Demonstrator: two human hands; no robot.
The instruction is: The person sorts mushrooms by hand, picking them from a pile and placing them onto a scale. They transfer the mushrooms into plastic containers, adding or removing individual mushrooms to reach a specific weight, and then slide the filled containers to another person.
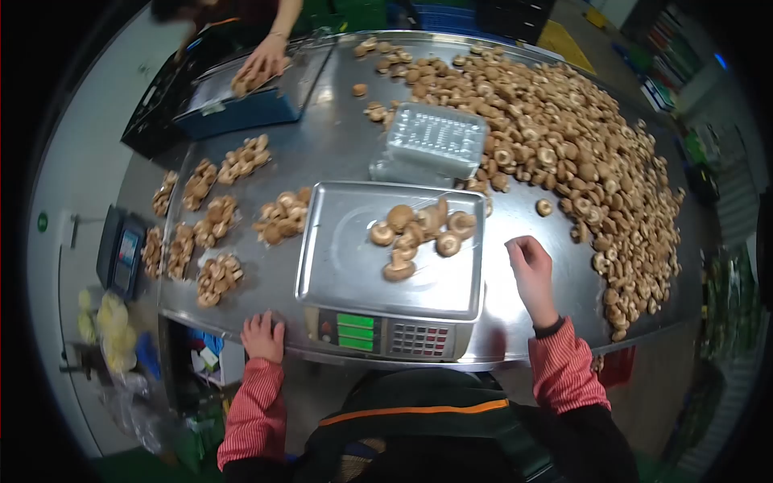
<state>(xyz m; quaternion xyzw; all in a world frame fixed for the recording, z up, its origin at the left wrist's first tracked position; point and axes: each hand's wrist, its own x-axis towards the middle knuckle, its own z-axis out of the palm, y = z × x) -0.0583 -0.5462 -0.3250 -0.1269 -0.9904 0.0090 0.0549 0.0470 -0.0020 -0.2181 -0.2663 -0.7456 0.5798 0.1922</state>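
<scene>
Several brown mushrooms (411, 229) lie on the steel tray (346, 274) of a weighing scale (386, 334) with green displays, in a container too clear to make out well. My left hand (263, 336) rests on the table's front edge, left of the scale, fingers spread and holding nothing. Just right of the tray is my right hand (532, 270), above the table, its thumb and fingers curved with a gap between them and nothing in it. Behind the tray stand stacked clear plastic containers (437, 137).
A large mushroom heap (564, 145) covers the table's right side. Mushroom portions (217, 221) sit at the left. At the upper left, a co-worker's hand (266, 60) touches mushrooms over a blue box (241, 115). A screen (126, 248) stands at the left edge.
</scene>
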